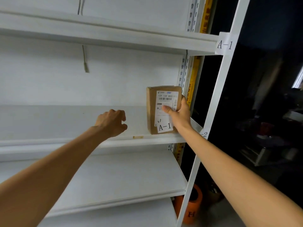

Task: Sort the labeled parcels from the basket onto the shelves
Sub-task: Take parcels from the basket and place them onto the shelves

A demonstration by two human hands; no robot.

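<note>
My right hand [178, 112] grips a small cardboard parcel [151, 112]; my thumb lies flat across the shipping label [165, 97] on its front, and my fingers wrap round its right side, out of sight behind the box. The parcel stands upright on the white shelf board [65, 122], at the board's right end and close to its front lip; a white sticker [164, 126] low on the front, just under my thumb, reads A-1. My left hand [113, 123] hovers over the same board, well to the left of the parcel and not touching it; its fingers are loosely curled and it holds nothing. Up and to the right of my right hand, a paper tag [225, 45] on the white upright post [213, 112] also reads A-1, level with the shelf edge above (another tag just past my right forearm shows only "-2"). A cable end [85, 63] hangs against the back wall above my left hand; far below my right arm an orange object [195, 203] sits on the floor behind the post.
</note>
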